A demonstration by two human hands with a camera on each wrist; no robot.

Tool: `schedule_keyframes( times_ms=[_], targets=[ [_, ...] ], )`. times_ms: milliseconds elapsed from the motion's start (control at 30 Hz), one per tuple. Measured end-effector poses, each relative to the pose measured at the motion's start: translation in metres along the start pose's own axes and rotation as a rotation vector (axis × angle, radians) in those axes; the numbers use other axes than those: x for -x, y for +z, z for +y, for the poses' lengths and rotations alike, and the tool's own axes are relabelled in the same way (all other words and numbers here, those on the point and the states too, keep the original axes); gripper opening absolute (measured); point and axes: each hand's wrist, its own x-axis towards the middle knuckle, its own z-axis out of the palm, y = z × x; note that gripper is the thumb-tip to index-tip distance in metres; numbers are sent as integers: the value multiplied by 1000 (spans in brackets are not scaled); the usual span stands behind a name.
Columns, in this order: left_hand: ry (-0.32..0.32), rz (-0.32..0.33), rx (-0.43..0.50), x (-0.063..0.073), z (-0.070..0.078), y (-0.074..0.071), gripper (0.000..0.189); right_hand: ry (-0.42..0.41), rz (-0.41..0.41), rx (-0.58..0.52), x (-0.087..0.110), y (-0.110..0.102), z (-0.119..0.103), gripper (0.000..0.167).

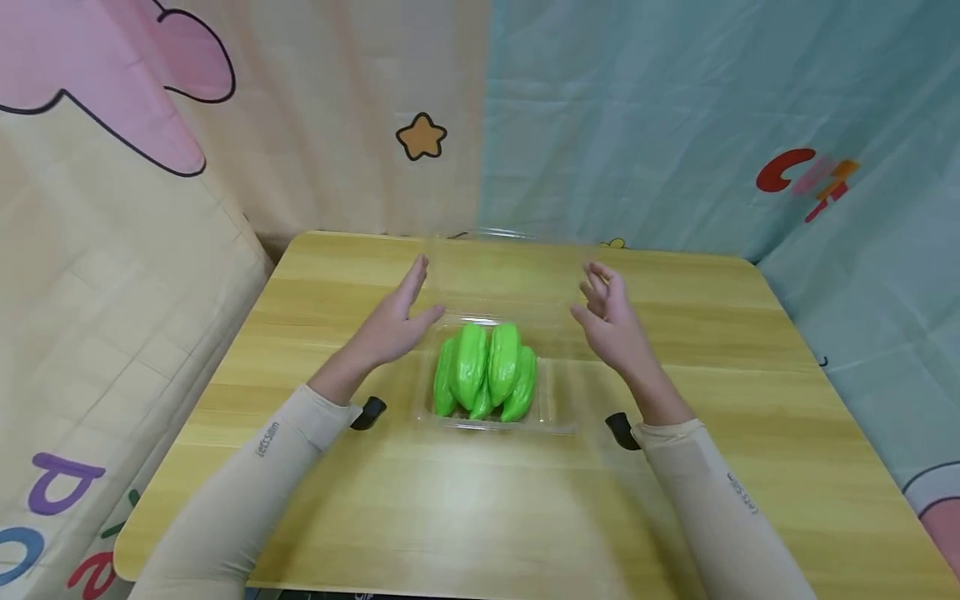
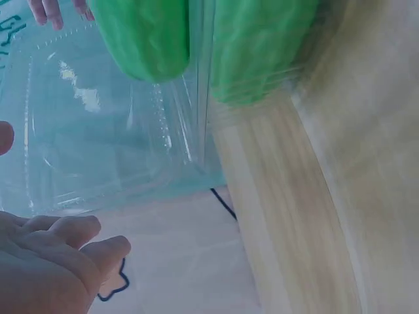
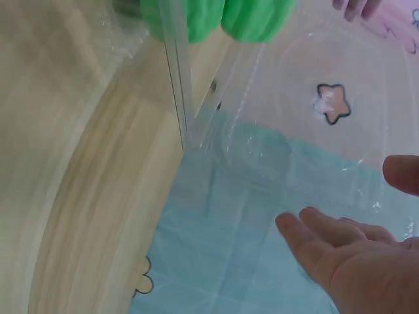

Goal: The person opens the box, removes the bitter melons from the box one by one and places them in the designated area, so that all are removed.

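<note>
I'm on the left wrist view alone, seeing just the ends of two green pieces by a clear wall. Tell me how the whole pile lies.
Observer: In the head view, two green pieces lie uppermost, side by side, with others lower around them.
Operator: Now describe the right hand; little of it reaches my view.
Observer: The right wrist view shows its thumb held apart from its fingers.
Operator: Give me the right sleeve.
Observer: Beige, with dark lettering, by the head view.

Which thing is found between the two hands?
In the head view, the raised clear lid stands between the left hand and the right hand; green pieces lie nearer the person.
</note>
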Motion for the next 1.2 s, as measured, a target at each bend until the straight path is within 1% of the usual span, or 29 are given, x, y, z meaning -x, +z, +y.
schedule_keyframes(
  times_ms=[67,200,267,333,467,600,667,767,900,1067,1167,1200],
  targets=[
    [-33,12,29,-11,-5,1,83,24,-25,-19,-14,-3,4,72],
    [-107,24,93,-34,-11,3,81,130,-43,-25,-41,-6,11,79],
    [-149,29,122,-41,-11,1,81,177,-46,-34,-52,-4,13,81],
    [-190,25,137,-49,-13,0,81,209,-42,-65,-62,-1,17,83],
    [-280,-12,162,-63,-19,-3,81,247,-16,-139,-81,7,30,86],
    [-364,-61,200,-74,-31,-3,79,291,-8,-150,-93,14,47,84],
    [-397,-81,214,-78,-39,0,79,325,-21,-129,-93,17,54,84],
    [-424,-108,218,-80,-51,6,77,379,-64,-84,-92,18,65,83],
    [-440,-115,222,-76,-59,12,73,408,-136,-33,-88,19,74,82],
    [-432,-99,215,-71,-61,15,73,399,-168,-11,-84,15,75,82],
    [-402,-76,164,-69,-60,12,77,382,-176,25,-81,7,71,84],
    [-381,-66,138,-67,-58,10,78,371,-180,40,-78,3,69,85]
  ],
)
